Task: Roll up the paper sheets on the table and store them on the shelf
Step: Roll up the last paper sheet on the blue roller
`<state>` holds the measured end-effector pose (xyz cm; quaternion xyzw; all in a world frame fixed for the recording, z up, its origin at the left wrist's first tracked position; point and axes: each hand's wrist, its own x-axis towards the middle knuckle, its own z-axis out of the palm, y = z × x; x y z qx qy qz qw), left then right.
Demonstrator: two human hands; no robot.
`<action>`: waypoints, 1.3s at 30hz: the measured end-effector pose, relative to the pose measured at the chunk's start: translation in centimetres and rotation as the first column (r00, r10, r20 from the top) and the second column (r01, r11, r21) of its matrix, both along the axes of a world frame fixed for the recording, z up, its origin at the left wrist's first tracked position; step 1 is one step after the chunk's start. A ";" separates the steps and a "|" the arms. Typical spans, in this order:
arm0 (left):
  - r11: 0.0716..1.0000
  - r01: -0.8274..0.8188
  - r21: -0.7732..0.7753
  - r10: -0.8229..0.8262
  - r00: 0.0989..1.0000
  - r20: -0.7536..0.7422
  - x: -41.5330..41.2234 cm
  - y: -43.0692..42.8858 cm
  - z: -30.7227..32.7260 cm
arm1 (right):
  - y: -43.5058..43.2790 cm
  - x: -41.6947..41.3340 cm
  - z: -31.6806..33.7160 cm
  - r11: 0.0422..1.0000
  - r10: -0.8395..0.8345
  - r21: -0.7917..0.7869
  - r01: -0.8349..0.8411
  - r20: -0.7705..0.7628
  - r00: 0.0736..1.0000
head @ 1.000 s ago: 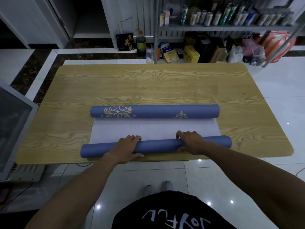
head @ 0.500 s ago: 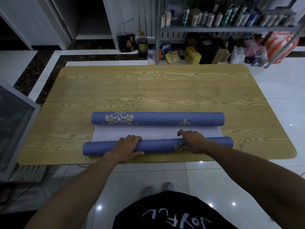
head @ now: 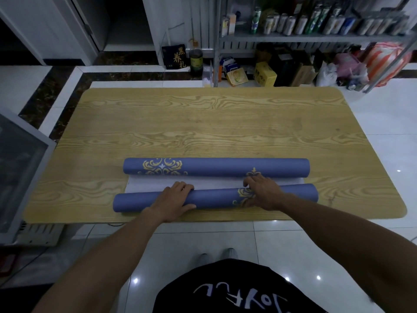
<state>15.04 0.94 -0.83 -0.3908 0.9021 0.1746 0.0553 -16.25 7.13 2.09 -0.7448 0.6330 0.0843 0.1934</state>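
Head | both hands' fingers flat, open on near roll (head: 214, 198) | shelf (head: 316, 38): seemingly cans

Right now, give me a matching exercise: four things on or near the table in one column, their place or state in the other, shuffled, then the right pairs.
1. near roll
2. far roll
3. white strip of sheet
4. table

A. lies flat between the two rolls
B. bare wood beyond the paper
C. both hands rest on it
D. untouched, gold ornament near its left end

Pairs: 1-C, 2-D, 3-A, 4-B. The left hand and right hand press the near roll.
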 end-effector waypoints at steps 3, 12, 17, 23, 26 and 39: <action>1.000 -0.011 -0.015 0.010 1.000 -0.026 -0.5 -0.1 0.3 | -0.7 -0.3 0.4 0.998 -0.018 0.056 0.018 0.003 1.000; 0.985 -0.003 0.172 -0.014 0.995 0.098 -0.9 -1.6 1.0 | -0.2 -0.5 0.0 0.986 0.021 0.166 -0.014 -0.040 0.999; 0.988 0.025 0.151 -0.048 0.988 0.148 -0.7 -0.9 0.7 | -0.2 -0.4 -0.2 0.994 0.004 0.107 -0.003 -0.006 1.000; 0.996 0.000 0.092 -0.012 0.991 0.133 -0.6 -0.9 0.7 | -0.3 -0.4 0.1 0.995 0.031 0.092 -0.034 0.036 0.999; 0.996 0.008 0.090 -0.020 0.990 0.142 -0.2 -1.0 0.6 | -0.2 -0.4 0.1 0.994 0.066 0.086 -0.064 -0.023 0.998; 0.993 -0.095 0.067 0.077 0.970 0.232 -1.0 -1.1 1.9 | 1.4 0.0 -0.9 0.996 -0.065 0.062 0.070 -0.070 0.995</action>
